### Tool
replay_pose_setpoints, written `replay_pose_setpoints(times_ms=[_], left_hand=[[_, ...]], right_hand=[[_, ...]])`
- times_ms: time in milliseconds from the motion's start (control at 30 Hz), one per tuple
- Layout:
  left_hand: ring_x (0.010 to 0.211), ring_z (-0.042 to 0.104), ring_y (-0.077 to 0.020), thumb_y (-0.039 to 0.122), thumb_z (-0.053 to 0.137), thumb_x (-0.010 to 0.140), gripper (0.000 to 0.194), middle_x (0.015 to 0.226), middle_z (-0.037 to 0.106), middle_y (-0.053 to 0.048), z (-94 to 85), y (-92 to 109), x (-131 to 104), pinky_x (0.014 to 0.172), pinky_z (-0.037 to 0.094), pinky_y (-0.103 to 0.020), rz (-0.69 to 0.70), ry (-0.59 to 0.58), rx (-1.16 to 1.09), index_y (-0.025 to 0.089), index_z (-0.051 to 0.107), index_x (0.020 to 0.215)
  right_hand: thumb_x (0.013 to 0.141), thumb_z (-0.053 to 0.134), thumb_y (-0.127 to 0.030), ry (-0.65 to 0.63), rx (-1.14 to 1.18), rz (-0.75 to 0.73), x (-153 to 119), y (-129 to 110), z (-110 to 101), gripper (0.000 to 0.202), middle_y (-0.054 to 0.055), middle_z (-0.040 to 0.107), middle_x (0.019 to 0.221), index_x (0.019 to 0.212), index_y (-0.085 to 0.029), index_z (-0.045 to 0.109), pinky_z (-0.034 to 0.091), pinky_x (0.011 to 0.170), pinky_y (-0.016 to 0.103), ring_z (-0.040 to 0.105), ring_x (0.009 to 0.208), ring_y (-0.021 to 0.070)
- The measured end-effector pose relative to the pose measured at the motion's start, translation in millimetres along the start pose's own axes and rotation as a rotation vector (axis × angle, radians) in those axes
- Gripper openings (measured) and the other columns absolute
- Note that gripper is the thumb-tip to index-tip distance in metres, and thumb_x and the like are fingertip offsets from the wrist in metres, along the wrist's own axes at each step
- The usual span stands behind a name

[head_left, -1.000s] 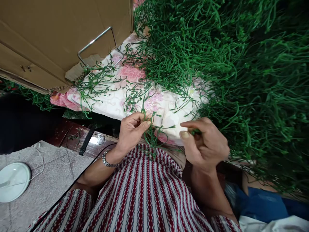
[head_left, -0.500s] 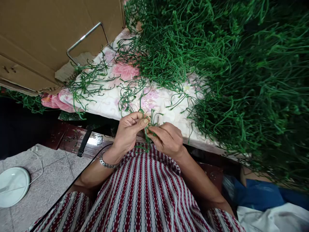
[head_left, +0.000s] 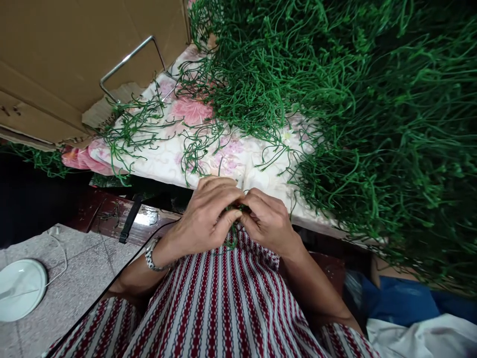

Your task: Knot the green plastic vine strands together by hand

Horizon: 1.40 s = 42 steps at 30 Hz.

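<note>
My left hand (head_left: 212, 214) and my right hand (head_left: 270, 221) meet at the near edge of the flowered cloth (head_left: 160, 166), both with fingers closed in a pinch. Between them they hold a thin green artificial plant stem (head_left: 231, 239), its lower end hanging in front of my striped clothing. Fingers hide most of the stem. A big heap of similar green stems (head_left: 283, 74) covers the back and right of the cloth. Smaller bunches of loose stems (head_left: 128, 127) lie farther left, with one bunch (head_left: 196, 149) just beyond my left hand.
At the back left stands a cardboard box (head_left: 93, 44), with a bent metal rod frame (head_left: 128, 57) before it. A white round object (head_left: 22, 288) with a cord rests on the tiled floor. Blue fabric (head_left: 398, 298) and white fabric (head_left: 443, 333) lie at lower right.
My left hand has turned over, its back now upward, and moved slightly right and nearer. The right hand has shifted a little right and nearer. The held stem is now mostly covered.
</note>
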<state>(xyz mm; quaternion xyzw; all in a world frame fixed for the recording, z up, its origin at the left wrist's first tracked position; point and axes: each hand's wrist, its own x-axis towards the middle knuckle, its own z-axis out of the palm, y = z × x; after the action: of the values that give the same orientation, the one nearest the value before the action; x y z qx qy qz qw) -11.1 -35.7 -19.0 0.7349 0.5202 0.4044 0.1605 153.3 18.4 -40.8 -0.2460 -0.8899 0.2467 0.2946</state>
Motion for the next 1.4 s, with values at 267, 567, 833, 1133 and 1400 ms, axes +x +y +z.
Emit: replay_pose_setpoints(times_ms=[267,567,833,1133,1400], left_hand=[[0.081,0.053,-0.0165,0.012,0.048,0.081,0.01,0.081,0.061,-0.004,1.1,-10,-3,0.085,0.039,-0.037,-0.061,-0.166,-0.062,0.015,0.056,0.087],[0.068,0.046,-0.0108,0.02,0.054,0.08,0.009,0.069,0.049,0.002,0.2,-15,-3,0.064,0.037,-0.024,-0.261,-0.345,-0.241,0.016,0.051,0.074],[0.071,0.045,-0.0128,0.003,0.047,0.076,0.016,0.067,0.045,0.001,0.9,-15,-9,0.068,0.038,-0.027,-0.151,-0.263,-0.135,0.015,0.049,0.064],[0.083,0.052,-0.0171,0.014,0.055,0.079,0.006,0.076,0.06,-0.004,-1.3,-9,-13,0.08,0.042,-0.036,-0.143,-0.019,-0.361,0.017,0.055,0.075],[0.072,0.057,-0.0131,0.018,0.054,0.081,0.003,0.074,0.059,-0.002,5.5,-3,-19,0.07,0.047,-0.028,-0.321,0.13,-0.501,0.017,0.056,0.079]], right_hand=[[0.085,0.053,-0.023,-0.118,-0.017,-0.014,0,3,-6,0.012,0.004,0.058,0.076,0.089,-0.013,0.056,0.043,0.061,0.023,0.052,0.067,0.0118],[0.085,0.047,-0.015,-0.125,-0.118,-0.074,-1,4,-3,0.009,0.005,0.059,0.077,0.087,-0.013,0.056,0.046,0.063,0.024,0.055,0.07,0.0124],[0.087,0.046,-0.021,-0.222,-0.24,-0.085,-3,3,0,0.014,0.007,0.06,0.079,0.086,-0.013,0.057,0.049,0.069,0.03,0.057,0.075,0.0167],[0.081,0.058,-0.028,-0.174,0.241,0.193,-8,-5,1,0.032,0.006,0.066,0.094,0.109,-0.014,0.053,0.051,0.074,0.026,0.062,0.082,0.0127],[0.078,0.06,-0.028,-0.206,0.315,0.266,-16,-10,8,0.058,0.011,0.059,0.118,0.13,-0.015,0.04,0.049,0.088,0.035,0.058,0.105,0.0191]])
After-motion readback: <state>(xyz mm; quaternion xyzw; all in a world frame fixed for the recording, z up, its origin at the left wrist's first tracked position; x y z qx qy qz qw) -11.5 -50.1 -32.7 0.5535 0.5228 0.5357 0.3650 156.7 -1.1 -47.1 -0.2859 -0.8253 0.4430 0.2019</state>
